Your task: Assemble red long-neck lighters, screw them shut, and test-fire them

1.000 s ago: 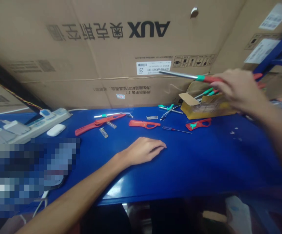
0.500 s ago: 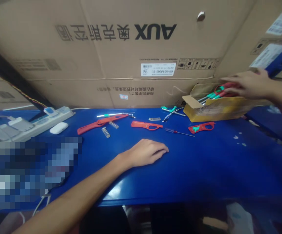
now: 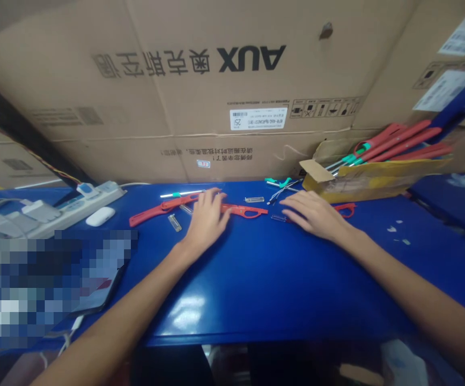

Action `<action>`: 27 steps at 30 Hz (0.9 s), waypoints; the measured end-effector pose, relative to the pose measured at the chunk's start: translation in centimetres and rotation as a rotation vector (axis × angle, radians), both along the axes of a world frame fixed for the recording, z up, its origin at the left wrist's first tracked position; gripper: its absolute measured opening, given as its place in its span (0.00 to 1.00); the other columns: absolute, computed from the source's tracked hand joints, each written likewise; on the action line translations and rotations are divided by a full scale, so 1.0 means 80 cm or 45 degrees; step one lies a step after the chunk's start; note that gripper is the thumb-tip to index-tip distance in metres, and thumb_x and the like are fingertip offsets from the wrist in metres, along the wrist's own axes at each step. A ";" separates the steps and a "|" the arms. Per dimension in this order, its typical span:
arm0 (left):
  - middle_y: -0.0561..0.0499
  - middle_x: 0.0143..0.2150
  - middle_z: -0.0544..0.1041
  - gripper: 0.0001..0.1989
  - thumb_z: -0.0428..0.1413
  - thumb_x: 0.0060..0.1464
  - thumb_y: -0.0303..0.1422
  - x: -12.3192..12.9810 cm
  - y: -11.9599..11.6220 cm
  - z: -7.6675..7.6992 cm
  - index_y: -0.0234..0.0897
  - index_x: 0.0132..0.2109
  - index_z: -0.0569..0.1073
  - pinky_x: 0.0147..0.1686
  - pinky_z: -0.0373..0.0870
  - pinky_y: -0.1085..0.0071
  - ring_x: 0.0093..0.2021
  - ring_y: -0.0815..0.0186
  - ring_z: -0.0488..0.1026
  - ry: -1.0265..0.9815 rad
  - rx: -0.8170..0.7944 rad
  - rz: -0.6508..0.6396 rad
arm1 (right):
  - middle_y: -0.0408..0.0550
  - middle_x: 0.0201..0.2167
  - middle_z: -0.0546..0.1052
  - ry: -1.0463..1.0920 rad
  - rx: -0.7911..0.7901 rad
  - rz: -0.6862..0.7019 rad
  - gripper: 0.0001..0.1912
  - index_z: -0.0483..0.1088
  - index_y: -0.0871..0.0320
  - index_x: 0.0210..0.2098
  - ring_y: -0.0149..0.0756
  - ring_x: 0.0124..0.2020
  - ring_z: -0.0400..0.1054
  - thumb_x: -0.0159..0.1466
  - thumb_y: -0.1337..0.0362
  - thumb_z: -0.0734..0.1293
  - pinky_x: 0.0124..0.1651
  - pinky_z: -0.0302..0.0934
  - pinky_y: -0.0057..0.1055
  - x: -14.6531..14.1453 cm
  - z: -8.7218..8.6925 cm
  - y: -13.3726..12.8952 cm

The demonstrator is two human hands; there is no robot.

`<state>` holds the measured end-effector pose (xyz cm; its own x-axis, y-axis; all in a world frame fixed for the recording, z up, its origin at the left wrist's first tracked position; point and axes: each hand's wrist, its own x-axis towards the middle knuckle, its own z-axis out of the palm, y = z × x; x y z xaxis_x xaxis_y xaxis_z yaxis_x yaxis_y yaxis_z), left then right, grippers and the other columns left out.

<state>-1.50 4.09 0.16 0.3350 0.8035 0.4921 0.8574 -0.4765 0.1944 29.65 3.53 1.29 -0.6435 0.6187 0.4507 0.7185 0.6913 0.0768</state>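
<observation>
My left hand (image 3: 207,221) reaches over a red lighter casing half (image 3: 248,210), fingers spread and covering its left end; whether it touches is unclear. My right hand (image 3: 316,213) hovers by the screwdriver (image 3: 279,217), fingers stretched out and apart, hiding much of its shaft. Behind it, another red casing piece (image 3: 345,209) with a finger loop partly shows. Left of my left hand are overlapping red casing pieces (image 3: 146,216) and a metal tube with a green part (image 3: 178,194). Small clear tanks (image 3: 174,222) lie nearby. A green trigger piece (image 3: 277,182) and thin wires (image 3: 282,192) are at the back.
An open yellow-taped carton (image 3: 385,179) at the back right holds several red long-necked lighters (image 3: 407,140). A power strip (image 3: 91,199) with plugs, a white earphone case (image 3: 100,216) and a blurred-out device stand left. Large cardboard (image 3: 192,107) walls the blue table's (image 3: 248,300) back.
My right hand has left the carton and come down to the screwdriver, and the red lighters stay in the carton. My left hand has moved left and forward onto the casing, its fingers opening.
</observation>
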 end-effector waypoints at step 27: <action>0.47 0.46 0.82 0.13 0.49 0.67 0.28 -0.008 -0.012 0.038 0.39 0.50 0.78 0.39 0.72 0.63 0.47 0.55 0.75 0.004 0.116 0.025 | 0.52 0.52 0.78 0.597 -0.434 -0.053 0.27 0.57 0.55 0.69 0.38 0.41 0.73 0.75 0.51 0.54 0.50 0.68 0.40 -0.015 0.006 -0.019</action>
<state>-2.16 3.14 3.19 0.3212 0.7619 0.5624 0.8672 -0.4753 0.1486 28.46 2.01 1.77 -0.3954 0.7992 0.4527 0.6491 0.5918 -0.4779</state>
